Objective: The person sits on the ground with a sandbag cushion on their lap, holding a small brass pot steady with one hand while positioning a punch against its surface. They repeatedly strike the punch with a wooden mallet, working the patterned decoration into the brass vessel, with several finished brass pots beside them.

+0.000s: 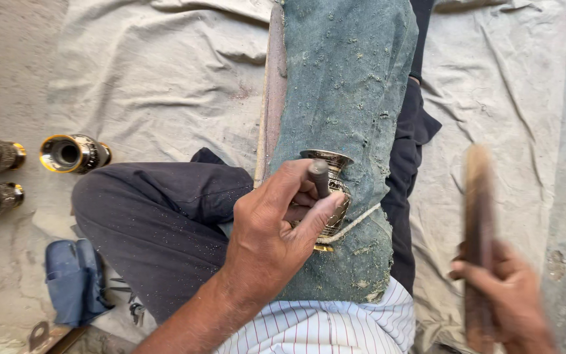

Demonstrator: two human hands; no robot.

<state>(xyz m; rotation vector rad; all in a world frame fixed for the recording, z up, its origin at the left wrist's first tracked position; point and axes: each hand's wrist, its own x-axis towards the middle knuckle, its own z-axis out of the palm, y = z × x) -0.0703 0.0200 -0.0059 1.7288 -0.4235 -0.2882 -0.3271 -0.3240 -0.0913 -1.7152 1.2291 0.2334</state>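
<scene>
Left hand [276, 226] grips short dark punch tool [319, 177], tip set against small engraved brass vase [332, 196]. Vase lies on green dust-speckled cloth [345, 85] draped over outstretched leg, held by cord [355, 223] looped across. Right hand [506, 295] clasps wooden mallet [478, 216], blurred, raised upright, well apart from vase. Three more brass vases [73, 153] lie on side at left on grey ground sheet [158, 72]. Blue cloth bundle [73, 278] near bent knee, small metal tools beside it.

engraved brass vase [333, 190], dusty green cloth [345, 85]
</scene>
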